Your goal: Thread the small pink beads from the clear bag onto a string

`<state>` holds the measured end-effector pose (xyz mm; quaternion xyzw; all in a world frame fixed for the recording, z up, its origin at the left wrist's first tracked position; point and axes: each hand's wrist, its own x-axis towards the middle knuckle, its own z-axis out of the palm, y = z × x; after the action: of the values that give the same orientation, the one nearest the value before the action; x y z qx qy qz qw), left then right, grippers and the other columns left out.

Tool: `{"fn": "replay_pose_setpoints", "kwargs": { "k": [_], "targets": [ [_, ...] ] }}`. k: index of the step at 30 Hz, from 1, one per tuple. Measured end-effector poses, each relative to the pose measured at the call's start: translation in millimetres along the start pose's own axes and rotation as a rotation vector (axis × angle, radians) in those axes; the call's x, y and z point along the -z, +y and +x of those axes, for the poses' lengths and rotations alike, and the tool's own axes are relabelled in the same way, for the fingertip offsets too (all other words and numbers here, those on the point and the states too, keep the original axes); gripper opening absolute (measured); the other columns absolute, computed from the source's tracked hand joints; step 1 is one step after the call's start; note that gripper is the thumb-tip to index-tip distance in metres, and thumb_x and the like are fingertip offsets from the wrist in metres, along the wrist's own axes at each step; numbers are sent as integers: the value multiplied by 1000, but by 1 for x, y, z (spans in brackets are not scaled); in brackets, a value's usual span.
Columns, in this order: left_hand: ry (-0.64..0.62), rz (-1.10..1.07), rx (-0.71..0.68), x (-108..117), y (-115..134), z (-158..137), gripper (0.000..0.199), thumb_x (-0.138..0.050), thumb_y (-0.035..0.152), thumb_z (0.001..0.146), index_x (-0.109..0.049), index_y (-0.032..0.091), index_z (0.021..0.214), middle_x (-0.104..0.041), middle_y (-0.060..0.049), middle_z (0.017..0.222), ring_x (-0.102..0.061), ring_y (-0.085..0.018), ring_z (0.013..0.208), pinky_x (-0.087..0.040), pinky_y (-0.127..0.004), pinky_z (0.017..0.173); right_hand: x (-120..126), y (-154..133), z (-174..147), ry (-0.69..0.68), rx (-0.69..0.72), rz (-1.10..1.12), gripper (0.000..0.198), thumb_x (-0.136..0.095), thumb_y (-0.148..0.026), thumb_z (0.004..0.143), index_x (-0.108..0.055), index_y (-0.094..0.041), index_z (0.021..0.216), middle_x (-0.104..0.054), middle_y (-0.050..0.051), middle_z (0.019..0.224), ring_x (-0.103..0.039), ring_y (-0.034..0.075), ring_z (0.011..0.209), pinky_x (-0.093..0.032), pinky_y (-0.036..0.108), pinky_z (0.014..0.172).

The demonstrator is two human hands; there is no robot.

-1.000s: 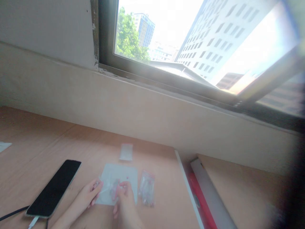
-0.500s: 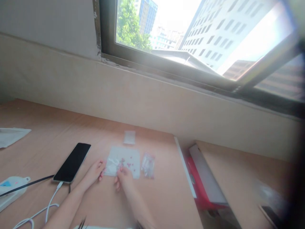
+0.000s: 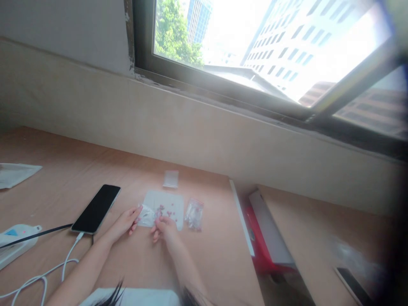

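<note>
My left hand [image 3: 129,220] is closed at the left edge of a small white sheet [image 3: 179,208], its fingertips pinching a clear plastic bag [image 3: 146,216]. At the bag's other end is my right hand [image 3: 165,227], thumb and forefinger pressed together on it over the sheet's front edge. Just beyond the right fingertips lies a cluster of tiny pink and reddish beads [image 3: 161,208], with several more scattered to its right. What sits inside the bag is too small to make out.
Right of the sheet lies a filled clear bag [image 3: 194,214]; behind it, a small flat packet [image 3: 171,179]. A black phone [image 3: 97,208] with a white cable [image 3: 68,257] and a power strip [image 3: 19,242] are at left. A gap with a red object [image 3: 264,246] borders the table's right edge.
The view has shifted slightly, so the tabletop appears a little higher. Both hands stay at the bag, and more beads show by my right fingertips.
</note>
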<state>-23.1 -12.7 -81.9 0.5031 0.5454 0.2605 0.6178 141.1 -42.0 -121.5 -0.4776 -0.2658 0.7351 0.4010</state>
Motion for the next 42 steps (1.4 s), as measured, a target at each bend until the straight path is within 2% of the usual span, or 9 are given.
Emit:
{"fn": "replay_pose_setpoints", "kwargs": {
  "k": [6,15,19,23,28,31,34,38,42],
  "targets": [
    [-8,-62,-15,1,2,-3,47,-37,61,71,-40,15,69,-36,7,48,-35,-5,36,-29,-15,31,1,0,-1,21,1,1,53,-65,-51,50,-39,-12,75,-59,6,59,-48,12,35,-41,24,35],
    [-2,-10,-35,2,4,3,45,-37,59,73,-39,15,64,-34,7,40,-28,-4,30,-23,-14,28,-4,-12,-13,37,9,-1,48,-64,-48,57,-40,-13,78,-60,7,67,-48,10,37,-39,20,34],
    [-43,-82,15,0,7,4,47,-37,62,70,-38,16,66,-34,7,45,-31,-4,32,-27,-14,28,-3,-14,-13,54,0,-14,51,-64,-50,56,-41,-12,81,-60,6,68,-46,8,35,-35,19,32],
    [-139,19,73,0,8,2,49,-38,64,69,-38,16,61,-32,7,43,-30,-4,31,-26,-15,26,-1,-13,-11,49,-21,-11,59,-64,-53,54,-43,-9,88,-61,9,71,-46,9,34,-33,19,30],
    [-124,23,71,0,11,3,50,-37,65,68,-37,16,62,-32,7,45,-28,-4,32,-24,-14,26,1,-14,-11,6,-10,-5,63,-63,-54,56,-48,-6,94,-61,11,74,-45,8,33,-32,19,30],
    [-148,-22,126,1,11,6,52,-32,68,68,-37,16,63,-33,7,47,-29,-4,31,-25,-14,25,3,-14,-11,19,-8,5,66,-63,-54,55,-48,-6,97,-61,11,76,-44,8,33,-31,19,30],
    [-191,11,169,2,12,5,52,-37,67,66,-38,16,64,-35,7,47,-33,-5,32,-26,-15,26,5,-13,-11,-6,-13,18,66,-62,-54,57,-48,-6,101,-60,11,78,-44,8,34,-31,19,30],
    [-164,35,96,1,22,1,47,-43,62,67,-39,15,64,-35,7,47,-32,-4,32,-27,-14,27,6,-13,-13,-40,18,-10,58,-59,-53,62,-51,-7,97,-60,11,80,-43,6,34,-29,18,31],
    [-126,-62,83,-4,26,1,50,-42,65,64,-41,15,68,-36,6,50,-34,-4,34,-30,-15,28,6,-13,-15,-43,47,-41,53,-55,-52,67,-54,-7,97,-60,11,83,-41,5,34,-28,17,32]
  ]
}}
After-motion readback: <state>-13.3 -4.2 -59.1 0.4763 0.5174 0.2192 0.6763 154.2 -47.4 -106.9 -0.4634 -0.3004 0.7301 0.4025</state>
